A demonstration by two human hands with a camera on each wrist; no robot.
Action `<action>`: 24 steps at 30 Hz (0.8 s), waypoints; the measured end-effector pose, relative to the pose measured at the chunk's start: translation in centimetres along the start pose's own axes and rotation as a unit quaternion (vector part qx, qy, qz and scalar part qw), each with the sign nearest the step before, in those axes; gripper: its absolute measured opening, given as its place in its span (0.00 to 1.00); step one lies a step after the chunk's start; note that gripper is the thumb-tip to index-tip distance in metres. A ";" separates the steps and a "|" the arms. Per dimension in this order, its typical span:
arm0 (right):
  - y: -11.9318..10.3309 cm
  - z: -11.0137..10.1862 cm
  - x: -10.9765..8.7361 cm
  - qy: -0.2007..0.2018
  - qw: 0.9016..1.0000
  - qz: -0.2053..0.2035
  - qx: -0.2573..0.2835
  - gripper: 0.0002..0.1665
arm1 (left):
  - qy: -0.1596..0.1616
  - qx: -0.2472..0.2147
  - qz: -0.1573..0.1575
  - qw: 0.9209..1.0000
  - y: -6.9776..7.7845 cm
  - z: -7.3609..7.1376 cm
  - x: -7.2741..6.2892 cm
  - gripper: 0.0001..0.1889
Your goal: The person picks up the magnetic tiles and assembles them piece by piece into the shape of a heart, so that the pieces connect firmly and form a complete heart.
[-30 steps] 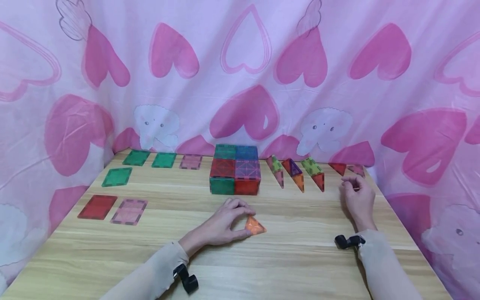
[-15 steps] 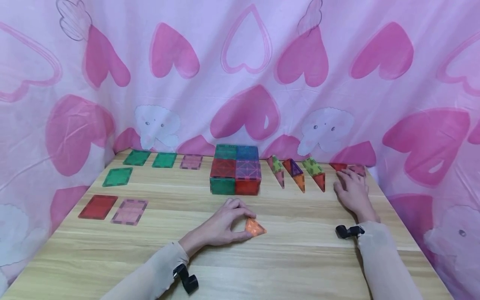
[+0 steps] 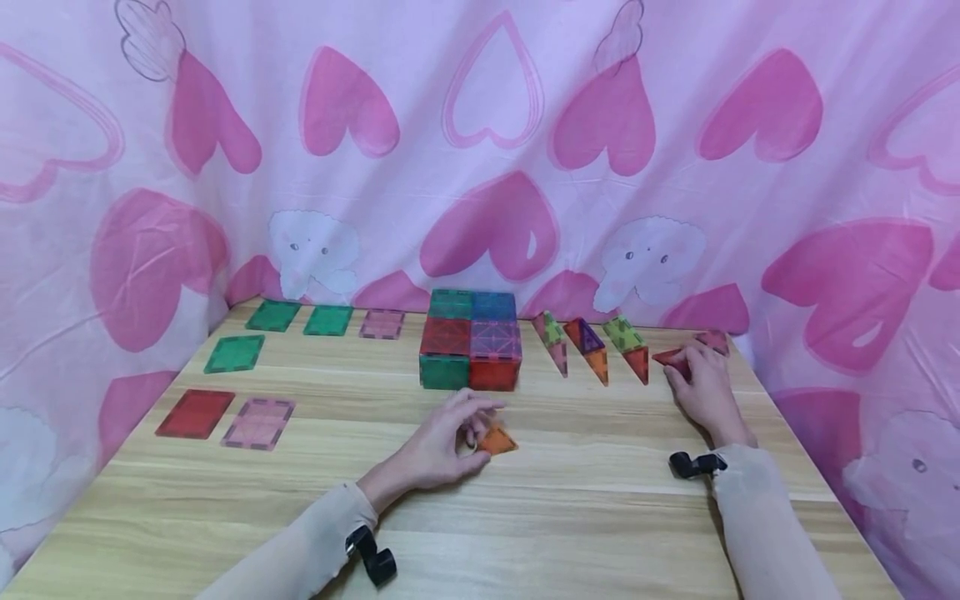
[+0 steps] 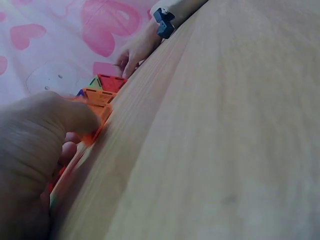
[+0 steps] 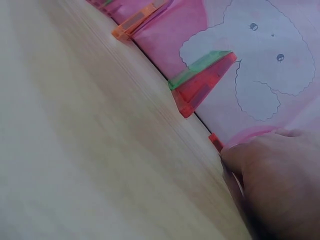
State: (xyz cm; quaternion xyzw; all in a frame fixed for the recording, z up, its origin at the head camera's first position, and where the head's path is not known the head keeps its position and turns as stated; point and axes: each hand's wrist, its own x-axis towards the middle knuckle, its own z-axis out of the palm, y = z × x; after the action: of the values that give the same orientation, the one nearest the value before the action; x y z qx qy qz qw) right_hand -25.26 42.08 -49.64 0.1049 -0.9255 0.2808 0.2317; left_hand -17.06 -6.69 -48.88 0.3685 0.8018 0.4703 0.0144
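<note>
In the head view my left hand [image 3: 438, 442] is at the middle of the table, around an orange triangular magnetic tile [image 3: 498, 440]. Its index finger is stretched out above, while the thumb and the more curled fingers are at the tile. The left wrist view shows the thumb against the orange tile [image 4: 102, 117]. Over at the right, my right hand [image 3: 705, 392] pinches a red triangular magnetic tile [image 3: 667, 357] with its fingertips. In the right wrist view a corner of that red tile [image 5: 216, 142] shows past the fingers. A pink triangular tile [image 3: 714, 340] lies just behind this hand.
A block of magnetic tiles [image 3: 470, 342] stands at the back middle. Right of it are three joined strips, pink-green [image 3: 553, 337], purple-orange [image 3: 588, 346] and green-red [image 3: 628, 343]. Several square tiles lie left, including a red one [image 3: 195, 414] and a pink one [image 3: 258, 423].
My right hand has reached back to the red triangular tile and brought it forward and left. My left hand has drawn the orange tile slightly left and lifted its index finger.
</note>
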 end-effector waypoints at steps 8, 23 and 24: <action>-0.2 -0.5 -0.4 -0.018 0.999 0.024 0.014 0.13 | -0.002 0.007 -0.017 1.000 -0.1 0.1 0.0 0.15; -2.1 -2.1 -3.7 -0.014 0.984 0.174 0.036 0.38 | 0.008 0.017 0.004 1.000 -0.1 0.2 0.0 0.13; -2.4 -2.1 -3.9 -0.011 0.983 0.180 0.035 0.37 | 0.008 0.016 0.001 1.000 -0.1 0.1 0.0 0.13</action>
State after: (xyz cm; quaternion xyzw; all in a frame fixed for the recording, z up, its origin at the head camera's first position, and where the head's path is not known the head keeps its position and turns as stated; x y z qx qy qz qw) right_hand -20.32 41.58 -48.89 -0.0526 -0.9212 0.3493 0.1632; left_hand -17.06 -6.66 -49.07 0.3657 0.8089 0.4605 0.0016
